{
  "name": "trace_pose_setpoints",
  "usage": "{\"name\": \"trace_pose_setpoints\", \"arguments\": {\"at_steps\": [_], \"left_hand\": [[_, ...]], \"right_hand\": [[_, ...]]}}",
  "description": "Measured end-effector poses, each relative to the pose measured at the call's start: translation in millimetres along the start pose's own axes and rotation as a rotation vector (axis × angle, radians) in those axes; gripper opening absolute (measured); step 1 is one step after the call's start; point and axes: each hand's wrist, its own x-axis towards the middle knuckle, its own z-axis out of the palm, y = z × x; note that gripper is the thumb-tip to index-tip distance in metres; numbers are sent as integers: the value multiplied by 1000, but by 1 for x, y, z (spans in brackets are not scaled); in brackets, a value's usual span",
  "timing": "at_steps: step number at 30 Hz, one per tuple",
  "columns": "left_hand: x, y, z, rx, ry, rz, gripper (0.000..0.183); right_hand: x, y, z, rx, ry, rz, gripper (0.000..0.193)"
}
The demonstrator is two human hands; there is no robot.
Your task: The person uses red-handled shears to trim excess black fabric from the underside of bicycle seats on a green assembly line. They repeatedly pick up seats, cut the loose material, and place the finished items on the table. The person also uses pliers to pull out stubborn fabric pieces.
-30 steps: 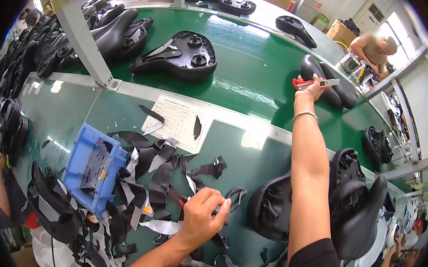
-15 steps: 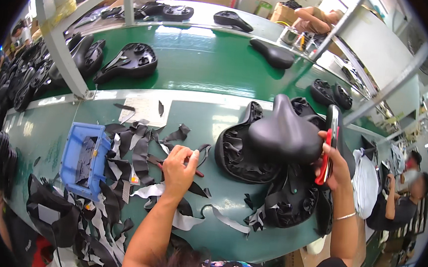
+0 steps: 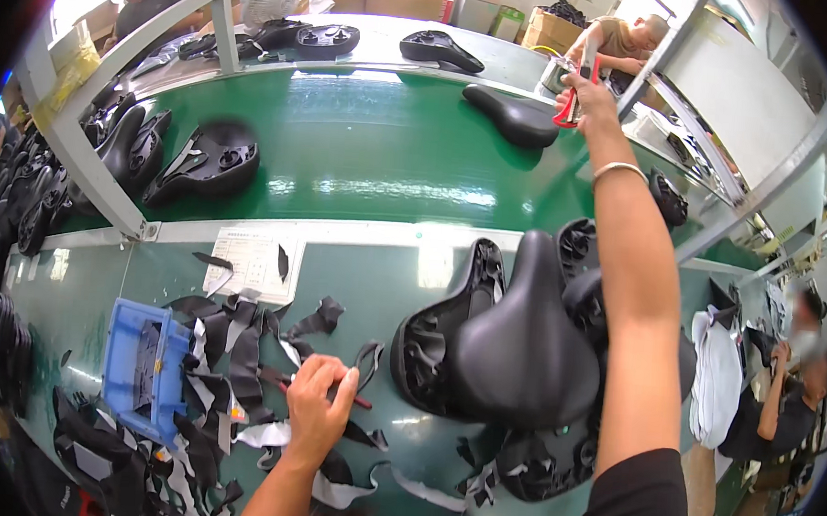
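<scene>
**Watch that long reach over the belt**

Green bench and conveyor are crowded. Your right hand (image 3: 586, 90) is stretched far out, fingers closed on a red-handled tool (image 3: 571, 108) right by the slim black saddle on the belt (image 3: 514, 116), so a slip could mark it. Your left hand (image 3: 319, 407) curls around a thin dark red-tipped tool (image 3: 351, 399) amid black fabric offcuts (image 3: 235, 341). Your forearm passes over the wide black padded saddle (image 3: 523, 338), which I reckon could get nudged. Blue plastic bin (image 3: 142, 373) sits left.
</scene>
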Motion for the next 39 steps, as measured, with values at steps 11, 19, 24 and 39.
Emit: {"name": "trace_pose_setpoints", "arguments": {"at_steps": [11,19,24,39], "left_hand": [[0,-4,-3,47,4,-83,11],[2,-2,0,62,42,-34,11],[1,-4,0,1,65,12,10],[-56,30,-88,-1161,-361,-718,48]], "right_hand": [[104,180,-60,54,91,310,41],[45,150,53,171,-97,66,45],[-60,43,110,-102,-433,78,36],[-528,3,-33,-644,-1242,-476,42]]}}
